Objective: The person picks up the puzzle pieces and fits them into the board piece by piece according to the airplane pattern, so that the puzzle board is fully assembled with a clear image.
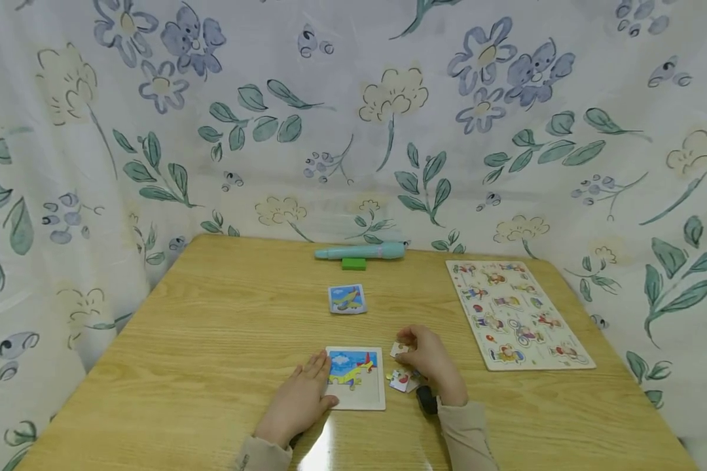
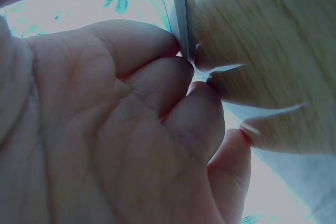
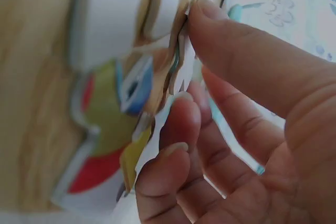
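A square jigsaw tray (image 1: 383,392) lies in front of me, its upper part filled with pieces showing a yellow airplane on blue sky. My left hand (image 1: 300,399) rests along its left side, thumb near the lower left corner. Seen from the left wrist, the left hand (image 2: 142,108) has its fingertips against the tray's edge (image 2: 181,19) and the tabletop. To the tray's right, my right hand (image 1: 430,356) pinches a puzzle piece (image 1: 398,348) above several loose pieces (image 1: 399,380). In the right wrist view, thumb and fingertips of the right hand (image 3: 226,114) meet at thin pieces, partly blurred.
A small airplane picture card (image 1: 347,299) lies beyond the tray. Farther back, a turquoise pen-shaped object (image 1: 362,251) sits by a green block (image 1: 353,263). On the right lies a large board with figures (image 1: 533,353). A flowered curtain (image 1: 342,131) surrounds the wooden table (image 1: 212,327).
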Demonstrator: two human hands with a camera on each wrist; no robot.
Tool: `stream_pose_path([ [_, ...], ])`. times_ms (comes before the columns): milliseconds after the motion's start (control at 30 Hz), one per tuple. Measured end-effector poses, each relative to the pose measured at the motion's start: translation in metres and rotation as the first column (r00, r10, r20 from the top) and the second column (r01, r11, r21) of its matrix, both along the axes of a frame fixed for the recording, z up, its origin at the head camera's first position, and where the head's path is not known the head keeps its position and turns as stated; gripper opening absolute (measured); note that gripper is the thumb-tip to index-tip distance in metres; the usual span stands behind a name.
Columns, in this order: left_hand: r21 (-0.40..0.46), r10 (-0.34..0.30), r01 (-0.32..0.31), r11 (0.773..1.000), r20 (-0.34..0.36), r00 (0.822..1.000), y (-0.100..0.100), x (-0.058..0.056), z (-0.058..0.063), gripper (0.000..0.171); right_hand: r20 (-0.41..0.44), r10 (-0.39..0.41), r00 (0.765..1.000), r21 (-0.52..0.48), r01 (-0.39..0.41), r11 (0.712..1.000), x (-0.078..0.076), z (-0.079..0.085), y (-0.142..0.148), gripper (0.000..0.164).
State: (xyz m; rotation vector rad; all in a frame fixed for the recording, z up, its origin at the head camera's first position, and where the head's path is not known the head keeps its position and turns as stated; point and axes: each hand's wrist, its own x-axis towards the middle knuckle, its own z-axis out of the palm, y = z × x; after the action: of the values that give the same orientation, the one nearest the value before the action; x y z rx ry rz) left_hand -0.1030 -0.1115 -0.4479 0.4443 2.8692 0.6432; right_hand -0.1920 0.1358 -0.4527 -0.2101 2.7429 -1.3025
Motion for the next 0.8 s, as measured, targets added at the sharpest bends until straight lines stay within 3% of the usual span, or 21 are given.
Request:
stream_pose_path([
  [200, 0.002, 0.001, -0.001, 1.0, 0.0, 1.0, 0.0007, -0.0002, -0.001, 0.073, -0.013, 0.041, 0.999, 0.043, -0.041, 0.998, -0.0004, -0.0009, 0.0024, 0.021],
  [300, 0.003, 0.0, 0.0, 1.0, -0.006, 1.0, 0.0008, -0.0005, -0.0009, 0.072, 0.005, 0.046, 0.999, 0.008, -0.046, 0.999, -0.0027, -0.0027, 0.0035, 0.013],
  [433, 0.0, 0.001, -0.001, 1.0, -0.016, 1.0, -0.0001, -0.0005, -0.0024, 0.072, -0.007, 0.018, 1.0, -0.042, -0.019, 0.999, -0.0064, -0.0045, 0.0036, 0.024],
  [567, 0.0, 0.002, -0.002, 1.0, -0.017, 1.0, -0.0004, 0.0, -0.0038, 0.072, 0.019, 0.008, 1.0, -0.142, -0.005, 0.99, -0.0085, -0.0037, 0.0024, 0.021],
  [800, 0.0, -0.006, 0.006, 1.0, -0.012, 1.0, 0.0002, 0.0001, -0.003, 0.071, 0.109, 0.203, 0.973, -0.31, -0.16, 0.937, -0.0062, 0.0006, 0.0031, 0.028],
])
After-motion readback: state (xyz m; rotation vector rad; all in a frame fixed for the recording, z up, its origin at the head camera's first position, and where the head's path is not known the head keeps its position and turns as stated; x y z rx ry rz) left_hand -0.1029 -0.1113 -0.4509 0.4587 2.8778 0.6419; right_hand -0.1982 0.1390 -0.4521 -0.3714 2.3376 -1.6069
